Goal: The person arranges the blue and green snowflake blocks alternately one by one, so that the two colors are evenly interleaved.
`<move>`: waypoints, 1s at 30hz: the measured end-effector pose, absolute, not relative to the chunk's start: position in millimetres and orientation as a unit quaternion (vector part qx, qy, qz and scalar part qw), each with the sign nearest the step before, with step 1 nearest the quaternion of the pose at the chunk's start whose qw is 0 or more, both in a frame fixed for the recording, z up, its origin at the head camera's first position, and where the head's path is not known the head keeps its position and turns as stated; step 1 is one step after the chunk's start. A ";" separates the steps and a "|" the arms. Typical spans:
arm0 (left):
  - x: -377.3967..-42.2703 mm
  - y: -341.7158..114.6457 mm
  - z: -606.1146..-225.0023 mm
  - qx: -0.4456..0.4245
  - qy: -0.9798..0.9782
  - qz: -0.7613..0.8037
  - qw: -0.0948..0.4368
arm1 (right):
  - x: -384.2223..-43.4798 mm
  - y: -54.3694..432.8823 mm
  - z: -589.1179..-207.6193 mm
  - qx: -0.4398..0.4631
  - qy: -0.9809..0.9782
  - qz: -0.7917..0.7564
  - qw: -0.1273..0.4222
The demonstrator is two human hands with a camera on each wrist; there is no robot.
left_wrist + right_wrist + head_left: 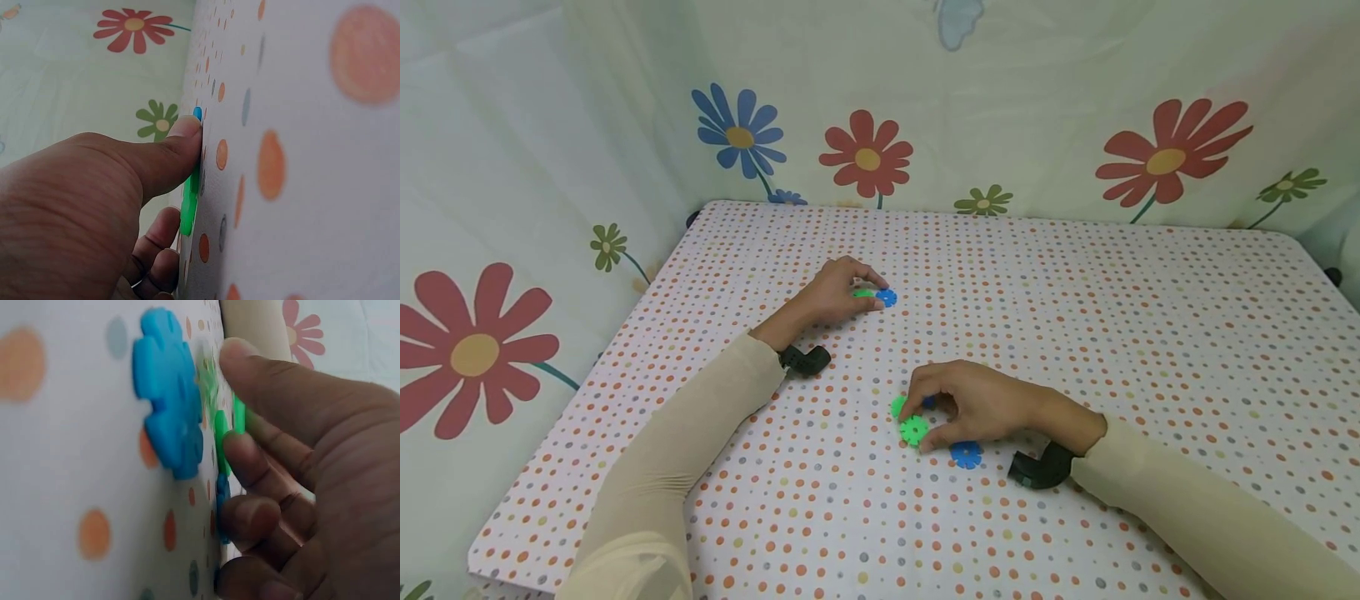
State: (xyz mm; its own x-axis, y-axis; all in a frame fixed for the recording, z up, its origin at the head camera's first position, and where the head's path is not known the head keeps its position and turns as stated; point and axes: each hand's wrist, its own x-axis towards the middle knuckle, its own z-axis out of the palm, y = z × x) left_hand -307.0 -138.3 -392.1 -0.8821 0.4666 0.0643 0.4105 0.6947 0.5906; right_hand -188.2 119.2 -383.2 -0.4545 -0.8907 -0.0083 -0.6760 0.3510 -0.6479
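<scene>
My left hand (835, 292) is at the middle-left of the table, thumb and index finger pinching a blue notched plastic disc (887, 298). Beside that lies a green disc (863, 293), partly covered by the hand; the left wrist view shows its green edge (189, 206) below the thumb. Nearer the front, my right hand (981, 402) has thumb and index finger at opposite edges of a green notched disc (914, 431). Behind those fingers, another green disc (898, 406) and a blue one (929, 402) are partly hidden. Under the right wrist lies a blue disc (966, 454).
A spotted white cloth covers the table (1075, 317). Flowered curtains (1022, 125) hang behind it and along the left side. Each wrist wears a black camera mount, one on the left (805, 360) and one on the right (1041, 467).
</scene>
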 end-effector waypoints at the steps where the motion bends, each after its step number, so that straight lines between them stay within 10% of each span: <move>1: -306.8 -138.0 -391.8 0.237 0.920 0.309 0.046 | -188.6 119.8 -383.3 -0.484 0.799 -0.302 0.191; 30: -307.9 -139.5 -394.9 0.237 0.920 0.309 0.047 | -210.6 132.7 -379.7 -0.378 0.827 -0.369 0.193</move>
State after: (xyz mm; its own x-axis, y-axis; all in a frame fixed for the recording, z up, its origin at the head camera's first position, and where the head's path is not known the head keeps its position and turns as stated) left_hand -307.9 -139.5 -394.9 -0.8829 0.4657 0.0599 0.4076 0.6968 0.5902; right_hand -210.6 132.7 -379.7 -0.6402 -0.7671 -0.0406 -0.4824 0.4427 -0.7559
